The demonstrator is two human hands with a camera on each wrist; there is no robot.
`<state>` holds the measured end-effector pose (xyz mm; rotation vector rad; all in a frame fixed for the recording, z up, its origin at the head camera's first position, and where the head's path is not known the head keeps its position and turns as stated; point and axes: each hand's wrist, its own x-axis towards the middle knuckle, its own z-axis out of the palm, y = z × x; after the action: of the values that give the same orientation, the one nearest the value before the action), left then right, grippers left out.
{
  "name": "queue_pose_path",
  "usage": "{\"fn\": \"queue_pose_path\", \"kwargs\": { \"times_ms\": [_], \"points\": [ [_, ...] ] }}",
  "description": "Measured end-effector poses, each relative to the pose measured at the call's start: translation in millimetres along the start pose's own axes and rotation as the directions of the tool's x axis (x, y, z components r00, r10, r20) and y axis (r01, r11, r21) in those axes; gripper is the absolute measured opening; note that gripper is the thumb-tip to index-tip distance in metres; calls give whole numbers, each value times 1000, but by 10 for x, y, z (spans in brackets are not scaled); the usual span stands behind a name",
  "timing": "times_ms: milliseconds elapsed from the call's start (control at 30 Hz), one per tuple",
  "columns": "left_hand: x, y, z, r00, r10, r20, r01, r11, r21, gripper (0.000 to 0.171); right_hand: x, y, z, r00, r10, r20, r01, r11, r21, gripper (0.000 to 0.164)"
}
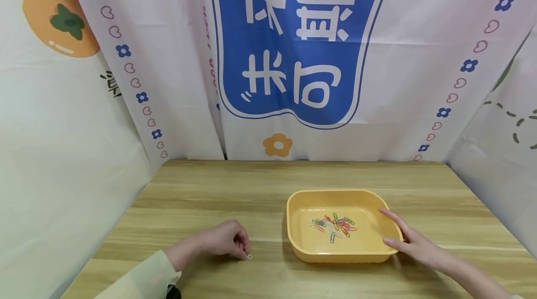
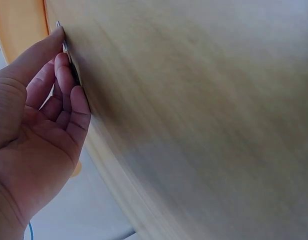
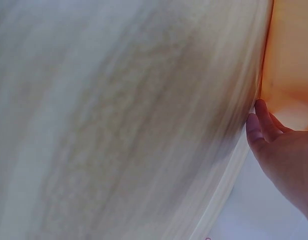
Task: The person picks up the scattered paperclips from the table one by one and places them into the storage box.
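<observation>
My left hand (image 1: 230, 239) is low over the table, left of a yellow plastic basin (image 1: 304, 248). Thumb and fingertips pinch a small whitish paper clip (image 1: 249, 256) at the tabletop; in the left wrist view the clip (image 2: 58, 24) pokes out past the thumb tip, the rest covered. My right hand (image 1: 413, 242) holds the basin by its right wall, with digits over the rim. Lower fingers (image 3: 255, 127) show against the outside near the table in the right wrist view. Inside the basin lies a loose cluster of several coloured paper clips (image 1: 335, 225).
The wood-grain table (image 1: 201, 182) runs back to a white printed curtain (image 1: 398, 79) with a blue panel. White cloth (image 1: 63, 149) hangs along the left side, and more hangs on the right. A dark band (image 1: 173, 292) shows at the left wrist.
</observation>
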<state>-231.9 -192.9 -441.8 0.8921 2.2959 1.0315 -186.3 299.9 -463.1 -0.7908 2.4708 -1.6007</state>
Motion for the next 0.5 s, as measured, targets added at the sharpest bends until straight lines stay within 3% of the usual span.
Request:
{"fn": "queue_pose_path", "kwargs": {
  "times_ms": [200,367,500],
  "points": [
    [-10,19,-7,1000,-9,3,9,1000,21,13,6,-13,-4,1000,-16,-1,16,1000,-18,64],
    [-58,1,-5,999,31,12,-32,998,47,13,6,-33,0,1000,3,-9,-3,1000,-30,63],
    [-99,-34,-5,999,46,-2,-46,999,2,13,0,-36,5,1000,16,-12,-16,999,-35,63]
  ]
}}
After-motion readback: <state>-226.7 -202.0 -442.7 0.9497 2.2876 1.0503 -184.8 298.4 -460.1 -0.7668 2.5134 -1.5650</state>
